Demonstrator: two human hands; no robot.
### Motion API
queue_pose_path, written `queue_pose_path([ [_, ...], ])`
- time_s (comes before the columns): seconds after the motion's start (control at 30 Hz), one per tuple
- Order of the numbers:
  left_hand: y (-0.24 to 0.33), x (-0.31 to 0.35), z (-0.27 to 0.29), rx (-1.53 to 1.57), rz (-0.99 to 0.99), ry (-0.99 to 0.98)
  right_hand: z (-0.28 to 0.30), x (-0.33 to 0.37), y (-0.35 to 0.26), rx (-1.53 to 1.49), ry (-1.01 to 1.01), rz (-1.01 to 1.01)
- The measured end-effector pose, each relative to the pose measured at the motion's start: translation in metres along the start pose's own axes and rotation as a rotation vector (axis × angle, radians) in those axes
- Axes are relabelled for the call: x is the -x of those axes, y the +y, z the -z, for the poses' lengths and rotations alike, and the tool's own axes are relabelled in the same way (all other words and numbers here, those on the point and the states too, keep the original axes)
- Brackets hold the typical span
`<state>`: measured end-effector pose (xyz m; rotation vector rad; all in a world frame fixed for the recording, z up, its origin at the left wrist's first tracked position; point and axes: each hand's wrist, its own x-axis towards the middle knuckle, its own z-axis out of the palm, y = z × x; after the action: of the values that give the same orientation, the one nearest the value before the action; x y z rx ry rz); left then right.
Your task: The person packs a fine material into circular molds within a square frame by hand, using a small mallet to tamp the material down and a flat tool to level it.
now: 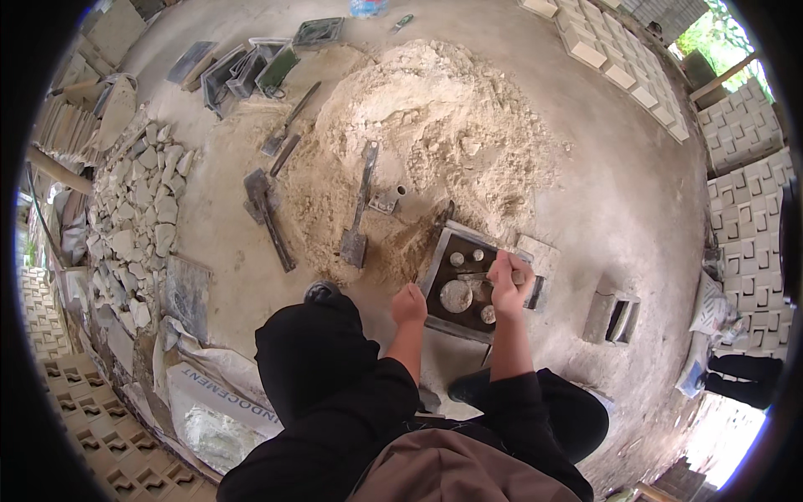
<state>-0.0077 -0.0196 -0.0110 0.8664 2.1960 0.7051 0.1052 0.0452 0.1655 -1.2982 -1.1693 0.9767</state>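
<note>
- Rectangular mould, round inserts inside, on floor beside sand heap.
- Left hand curled near left rim; right hand curled over right half; grips unclear.
- Step, judged: preparing mould; next calls for steady frame.

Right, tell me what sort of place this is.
Probably a block-making workshop: a mound of pale, sandy material, a pile of broken pieces, and stacked patterned blocks at the right.

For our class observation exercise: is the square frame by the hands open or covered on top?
Open: inside the square frame, pale round pieces show against a dark surface.
</note>
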Motion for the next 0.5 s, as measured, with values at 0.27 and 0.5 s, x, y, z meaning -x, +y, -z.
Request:
queue_pose_path([
  [0.27,0.000,-0.004,-0.006,-0.018,0.057,-0.013,0.016,-0.005,0.019,-0.072,0.135,-0.064],
  [0.5,0.006,-0.002,-0.008,-0.024,0.059,-0.044,0.034,0.031,0.036,0.265,0.046,0.110],
])
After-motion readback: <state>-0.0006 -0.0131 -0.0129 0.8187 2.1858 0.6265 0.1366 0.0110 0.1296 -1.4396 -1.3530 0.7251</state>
